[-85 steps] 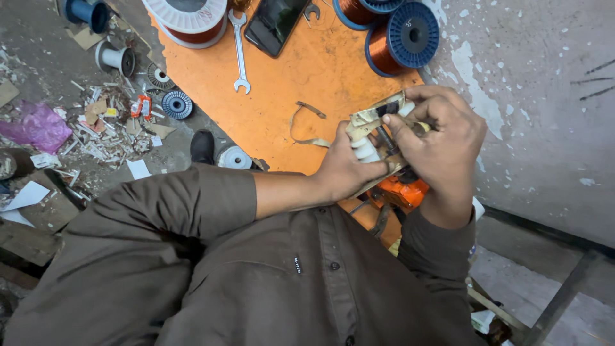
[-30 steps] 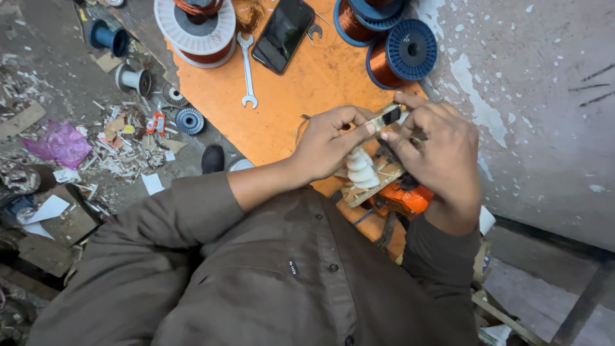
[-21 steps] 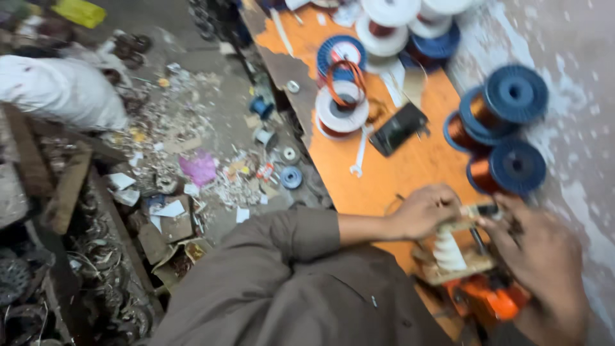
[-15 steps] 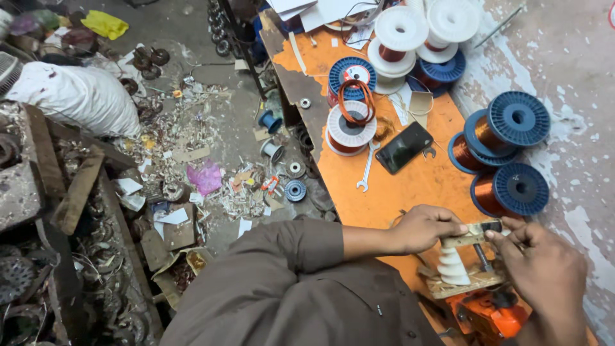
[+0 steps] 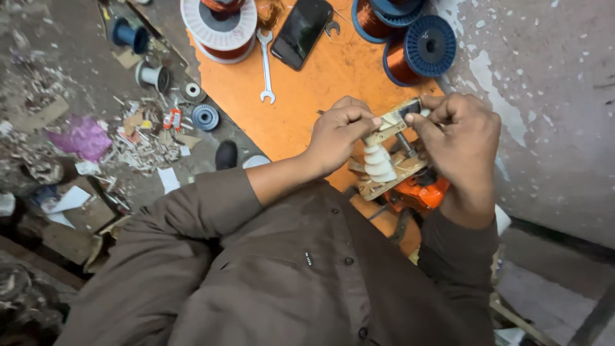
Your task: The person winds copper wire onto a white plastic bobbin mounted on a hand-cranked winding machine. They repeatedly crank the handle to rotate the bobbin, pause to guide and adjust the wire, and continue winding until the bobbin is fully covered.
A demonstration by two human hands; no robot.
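Both hands pinch the wooden winding frame [image 5: 389, 150] at the orange table's [image 5: 307, 96] near edge. The left hand [image 5: 339, 131] grips its top bar, the right hand [image 5: 458, 138] its end. A slipping grip could drop it off the edge.

1 wrench [image 5: 265, 61], 1 phone [image 5: 301, 32] (dark), 2 hands [image 5: 339, 134]

Left hand [image 5: 339, 134] and right hand [image 5: 458, 138] are gripping a wooden winding jig [image 5: 391, 160] with a white stepped former over the orange bench [image 5: 320, 90]; a spanner [image 5: 265, 64] is lying at 11 o'clock.

Soft even light, faint shadows, blurred edges
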